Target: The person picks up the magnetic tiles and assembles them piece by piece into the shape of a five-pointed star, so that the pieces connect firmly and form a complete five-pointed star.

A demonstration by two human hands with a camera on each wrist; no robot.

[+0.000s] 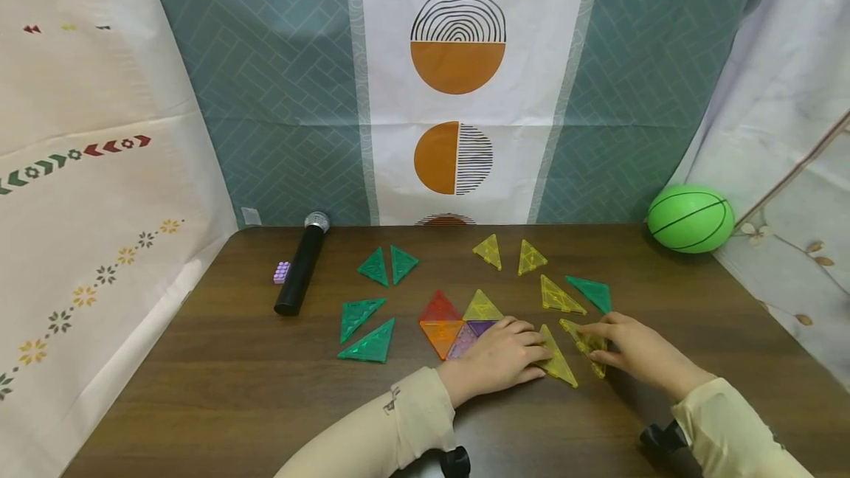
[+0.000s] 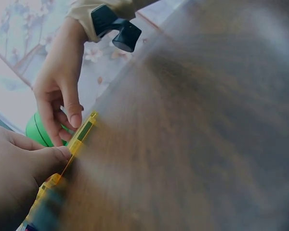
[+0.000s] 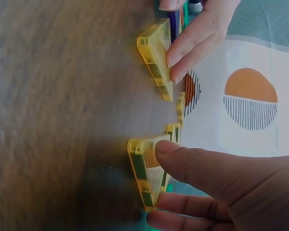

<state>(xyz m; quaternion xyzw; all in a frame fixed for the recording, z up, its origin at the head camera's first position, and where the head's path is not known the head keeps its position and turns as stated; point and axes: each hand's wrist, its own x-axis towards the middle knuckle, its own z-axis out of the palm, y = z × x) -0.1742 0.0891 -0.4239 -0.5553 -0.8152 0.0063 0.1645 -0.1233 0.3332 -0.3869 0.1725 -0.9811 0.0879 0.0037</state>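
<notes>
My right hand (image 1: 640, 352) pinches a yellow triangle tile (image 1: 581, 339), which stands tilted off the table, thumb on its face in the right wrist view. To its left, fingers of my left hand (image 1: 499, 357) rest straight on another yellow triangle tile (image 1: 561, 364). A narrow gap separates these two tiles. Beneath and behind my left hand is a joined cluster with a red tile (image 1: 440, 307), an orange tile (image 1: 441, 335), a yellow tile (image 1: 482, 306) and purple tiles (image 1: 461, 344). My left hand hides part of this cluster.
More yellow triangles (image 1: 530, 257) and a green triangle (image 1: 594, 292) lie behind my hands. Several green triangles (image 1: 373, 342) are at left, near a black microphone (image 1: 302, 268) and a small purple brick (image 1: 282, 272). A green ball (image 1: 690, 218) sits at the back right corner.
</notes>
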